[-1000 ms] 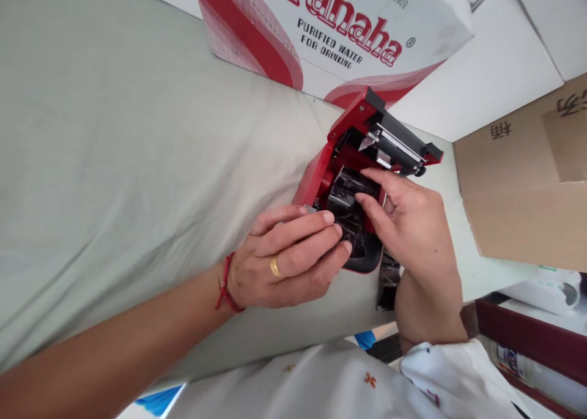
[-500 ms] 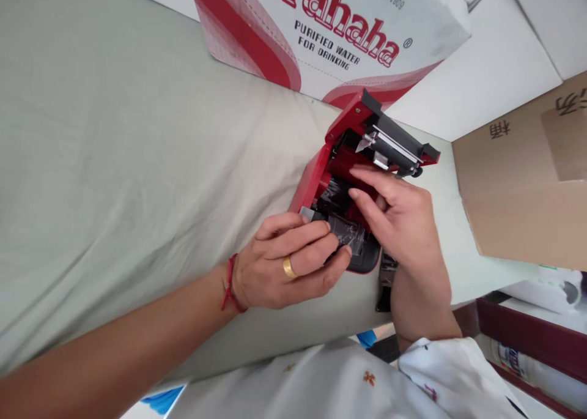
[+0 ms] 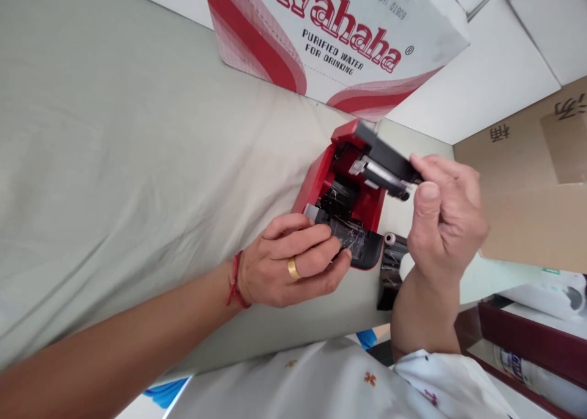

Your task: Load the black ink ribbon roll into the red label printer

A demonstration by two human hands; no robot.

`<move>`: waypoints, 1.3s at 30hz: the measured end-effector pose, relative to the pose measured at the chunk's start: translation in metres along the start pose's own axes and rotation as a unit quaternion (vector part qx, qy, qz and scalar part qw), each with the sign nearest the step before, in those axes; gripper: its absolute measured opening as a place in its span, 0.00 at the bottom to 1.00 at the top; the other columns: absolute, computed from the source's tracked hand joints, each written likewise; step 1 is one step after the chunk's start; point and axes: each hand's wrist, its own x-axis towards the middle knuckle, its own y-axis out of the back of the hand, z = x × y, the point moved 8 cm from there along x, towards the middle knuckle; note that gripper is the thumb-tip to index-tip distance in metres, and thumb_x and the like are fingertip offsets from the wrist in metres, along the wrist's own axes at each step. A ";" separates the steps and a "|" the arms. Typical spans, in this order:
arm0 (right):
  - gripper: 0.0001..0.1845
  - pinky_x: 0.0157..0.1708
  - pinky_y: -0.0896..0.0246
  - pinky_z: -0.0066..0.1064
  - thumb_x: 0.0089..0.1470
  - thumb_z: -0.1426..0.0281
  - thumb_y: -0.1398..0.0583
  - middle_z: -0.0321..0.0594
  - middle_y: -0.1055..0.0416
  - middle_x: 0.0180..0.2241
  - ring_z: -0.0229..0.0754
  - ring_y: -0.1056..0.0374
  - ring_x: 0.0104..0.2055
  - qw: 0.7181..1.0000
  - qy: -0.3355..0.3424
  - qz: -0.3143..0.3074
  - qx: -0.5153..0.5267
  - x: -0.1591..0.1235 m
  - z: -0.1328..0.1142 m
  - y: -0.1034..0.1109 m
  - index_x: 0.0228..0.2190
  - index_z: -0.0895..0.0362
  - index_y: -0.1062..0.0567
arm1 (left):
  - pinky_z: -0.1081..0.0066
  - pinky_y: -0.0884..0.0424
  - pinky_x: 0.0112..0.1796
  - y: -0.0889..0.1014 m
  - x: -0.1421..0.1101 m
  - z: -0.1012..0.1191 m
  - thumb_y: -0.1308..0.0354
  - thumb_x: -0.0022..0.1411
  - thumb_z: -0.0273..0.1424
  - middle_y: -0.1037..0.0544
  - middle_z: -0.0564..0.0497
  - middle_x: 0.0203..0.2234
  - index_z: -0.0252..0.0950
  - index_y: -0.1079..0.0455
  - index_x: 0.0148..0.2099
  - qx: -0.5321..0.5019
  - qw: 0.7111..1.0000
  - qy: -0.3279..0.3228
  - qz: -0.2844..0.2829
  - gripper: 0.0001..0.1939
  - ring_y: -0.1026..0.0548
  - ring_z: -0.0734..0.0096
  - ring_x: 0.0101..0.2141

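A small red-and-black label printer (image 3: 316, 174) stands on the cloth with its hinged lid (image 3: 380, 156) partly raised. A dark roller with metal fittings shows under the lid. Black film with a wrinkled shine (image 3: 342, 196) lies inside the red bay, and more stretches over the front part. My left hand (image 3: 293, 257), with a gold ring and a red cord, closes over the printer's front left edge; its thumb is mostly hidden. My right hand (image 3: 447, 208) pinches the free right end of the lid between thumb and fingers.
A white-and-red water carton (image 3: 339, 46) stands behind the printer, and a brown cardboard box (image 3: 523, 199) to the right. Beside the right wrist lies a dark shiny roll on a core (image 3: 389, 272). A dark red shelf edge (image 3: 532, 339) runs at lower right.
My right hand has come out of the printer's bay and moved up and right onto the lid's end. The lid has tipped lower. My left hand stays on the front edge.
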 end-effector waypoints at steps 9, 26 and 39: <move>0.15 0.56 0.24 0.42 0.75 0.73 0.35 0.47 0.17 0.52 0.47 0.23 0.55 0.992 0.032 -0.118 0.014 -0.033 -0.030 -0.007 0.59 0.56 0.15 | 0.68 0.17 0.43 0.000 -0.006 0.002 0.23 0.65 0.26 0.15 0.59 0.37 0.49 0.17 0.39 0.023 1.000 -0.004 0.012 0.11 0.18 0.72 0.40; 0.16 0.55 0.22 0.39 0.73 0.77 0.35 0.46 0.15 0.51 0.45 0.21 0.51 0.987 0.059 -0.147 0.002 -0.039 -0.036 -0.013 0.58 0.57 0.16 | 0.50 0.20 0.59 -0.011 -0.045 -0.063 0.37 0.75 0.48 0.19 0.44 0.55 0.45 0.23 0.70 -0.188 0.941 0.268 0.080 0.26 0.20 0.52 0.56; 0.19 0.75 0.26 0.41 0.69 0.81 0.38 0.50 0.11 0.55 0.46 0.19 0.65 0.977 0.128 -0.127 0.112 -0.076 -0.089 -0.024 0.56 0.63 0.15 | 0.44 0.32 0.80 -0.054 -0.069 -0.100 0.30 0.73 0.54 0.31 0.54 0.80 0.59 0.33 0.77 -0.493 0.740 0.453 -0.061 0.36 0.37 0.46 0.82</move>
